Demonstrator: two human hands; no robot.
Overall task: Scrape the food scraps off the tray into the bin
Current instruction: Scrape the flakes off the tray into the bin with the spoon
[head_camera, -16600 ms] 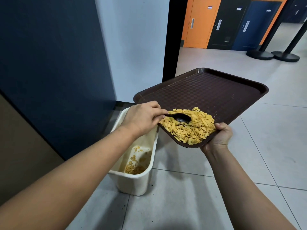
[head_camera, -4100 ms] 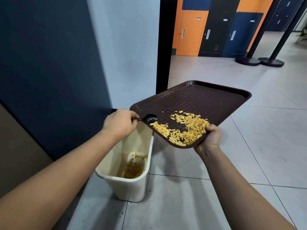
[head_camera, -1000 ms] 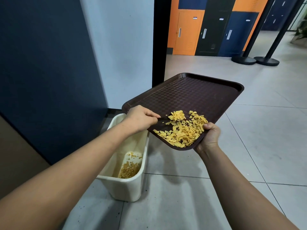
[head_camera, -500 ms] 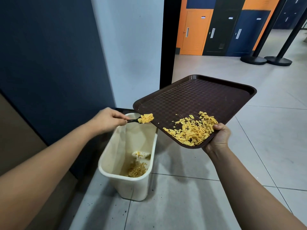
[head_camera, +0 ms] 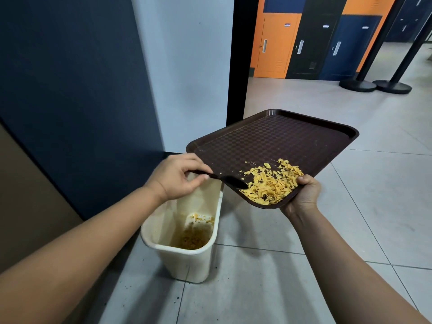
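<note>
My right hand point(head_camera: 301, 195) grips the near corner of a dark brown tray point(head_camera: 280, 141), held tilted above the floor with its near-left edge over a cream bin point(head_camera: 187, 253). A pile of yellow food scraps point(head_camera: 272, 183) lies in the tray's near corner by my thumb. My left hand point(head_camera: 175, 175) pinches the handle of a black spoon point(head_camera: 224, 180); the spoon's bowl rests on the tray at the left edge of the pile. Brown and yellow scraps lie at the bottom of the bin.
A dark blue wall panel and a pale wall stand just left and behind the bin. A black door post rises behind the tray. Orange, black and blue lockers and two black stanchion bases point(head_camera: 374, 86) stand far back on the grey tiled floor.
Half a second ago the spoon hung over the bin with scraps on it. It now carries none and has come back right onto the tray beside the pile.
</note>
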